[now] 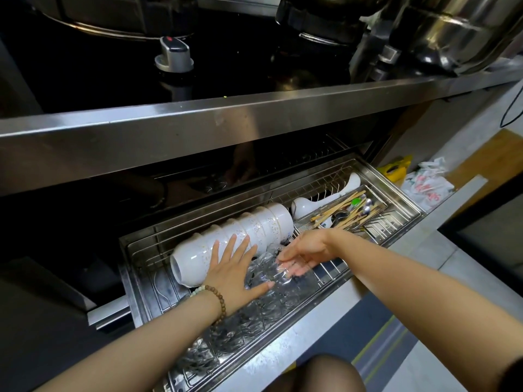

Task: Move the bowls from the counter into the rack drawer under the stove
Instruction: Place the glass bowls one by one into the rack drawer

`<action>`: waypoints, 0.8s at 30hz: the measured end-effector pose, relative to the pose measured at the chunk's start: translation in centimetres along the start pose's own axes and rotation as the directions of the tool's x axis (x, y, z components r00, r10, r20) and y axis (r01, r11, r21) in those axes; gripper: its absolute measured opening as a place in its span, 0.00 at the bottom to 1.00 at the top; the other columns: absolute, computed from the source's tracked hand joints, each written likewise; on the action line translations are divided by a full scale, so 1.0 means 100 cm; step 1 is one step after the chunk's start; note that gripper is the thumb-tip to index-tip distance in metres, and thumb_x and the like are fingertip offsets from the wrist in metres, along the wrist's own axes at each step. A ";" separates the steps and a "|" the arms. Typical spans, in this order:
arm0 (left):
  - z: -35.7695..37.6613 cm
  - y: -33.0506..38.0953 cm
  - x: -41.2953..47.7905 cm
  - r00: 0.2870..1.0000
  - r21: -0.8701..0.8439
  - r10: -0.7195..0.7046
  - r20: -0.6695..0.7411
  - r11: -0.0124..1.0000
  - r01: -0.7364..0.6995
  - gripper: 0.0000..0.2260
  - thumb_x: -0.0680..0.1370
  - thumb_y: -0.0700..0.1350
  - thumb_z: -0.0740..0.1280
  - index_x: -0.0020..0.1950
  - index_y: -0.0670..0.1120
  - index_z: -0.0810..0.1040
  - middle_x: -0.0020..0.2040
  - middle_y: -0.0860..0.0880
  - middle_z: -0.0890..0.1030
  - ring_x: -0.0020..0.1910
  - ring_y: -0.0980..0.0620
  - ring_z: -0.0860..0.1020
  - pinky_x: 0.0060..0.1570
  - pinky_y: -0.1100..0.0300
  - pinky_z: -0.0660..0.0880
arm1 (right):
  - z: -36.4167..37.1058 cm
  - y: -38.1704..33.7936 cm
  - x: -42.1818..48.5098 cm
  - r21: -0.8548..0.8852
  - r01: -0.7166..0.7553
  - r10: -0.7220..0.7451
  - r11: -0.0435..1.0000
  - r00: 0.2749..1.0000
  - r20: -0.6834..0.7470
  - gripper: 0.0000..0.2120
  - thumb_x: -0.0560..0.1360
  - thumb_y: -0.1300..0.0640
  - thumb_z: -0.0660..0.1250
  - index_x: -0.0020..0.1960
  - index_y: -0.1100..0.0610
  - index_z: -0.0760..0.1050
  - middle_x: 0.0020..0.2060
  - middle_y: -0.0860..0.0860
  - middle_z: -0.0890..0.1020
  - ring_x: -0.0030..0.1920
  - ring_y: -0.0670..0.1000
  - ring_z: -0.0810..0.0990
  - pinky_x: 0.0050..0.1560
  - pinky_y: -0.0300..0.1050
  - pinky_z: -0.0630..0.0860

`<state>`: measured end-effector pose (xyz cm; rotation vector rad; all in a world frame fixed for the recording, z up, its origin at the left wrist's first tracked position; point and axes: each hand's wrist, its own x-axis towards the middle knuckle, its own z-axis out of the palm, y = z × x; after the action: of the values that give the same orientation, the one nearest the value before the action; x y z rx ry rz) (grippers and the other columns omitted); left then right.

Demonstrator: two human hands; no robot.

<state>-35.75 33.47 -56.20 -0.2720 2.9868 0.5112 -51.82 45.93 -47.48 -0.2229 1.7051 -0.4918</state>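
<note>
While the row of glass bowls [249,315] lies on edge in the near lane of the rack drawer [407,210], my left hand [232,267] presses flat on it, fingers straight and spread. Right hand [308,247], at its 1 o'clock, dips into the end bowl; grip unclear through the glass. Risk: a nudged bowl rolls, strikes the white bowls [254,230] at 12 o'clock, and chips.

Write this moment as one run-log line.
drawer: open | white bowls: racked | left hand: flat on glass bowls | right hand: holding end glass bowl
</note>
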 end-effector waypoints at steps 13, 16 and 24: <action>0.001 0.000 0.000 1.000 -0.020 -0.001 0.009 1.000 0.001 0.43 0.67 0.76 0.43 0.76 0.54 0.44 0.77 0.54 0.39 0.71 0.54 0.31 0.66 0.48 0.24 | -0.001 -0.003 -0.008 0.117 0.026 -0.031 0.993 0.999 0.039 0.15 0.82 0.57 0.55 0.64 0.61 0.71 0.51 0.49 0.81 0.50 0.46 0.80 0.51 0.40 0.78; 0.000 0.000 0.000 1.000 -0.017 -0.001 0.019 1.000 0.001 0.43 0.67 0.76 0.43 0.76 0.54 0.44 0.77 0.53 0.40 0.73 0.52 0.32 0.67 0.47 0.25 | 0.001 -0.004 -0.007 0.065 0.041 -0.044 0.997 0.998 0.039 0.15 0.82 0.57 0.55 0.65 0.61 0.70 0.53 0.48 0.81 0.49 0.47 0.80 0.53 0.41 0.77; -0.001 0.000 0.001 1.000 -0.006 -0.005 0.020 1.000 0.005 0.43 0.68 0.76 0.43 0.76 0.54 0.44 0.77 0.53 0.40 0.73 0.52 0.32 0.67 0.47 0.25 | 0.008 -0.003 -0.003 -0.034 0.070 -0.069 0.997 0.997 0.016 0.18 0.81 0.57 0.56 0.67 0.65 0.70 0.61 0.61 0.76 0.48 0.50 0.79 0.65 0.50 0.73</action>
<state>-35.83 33.40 -56.15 -0.2734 2.9654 0.5187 -51.07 45.59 -47.20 -0.3109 1.6967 -0.5112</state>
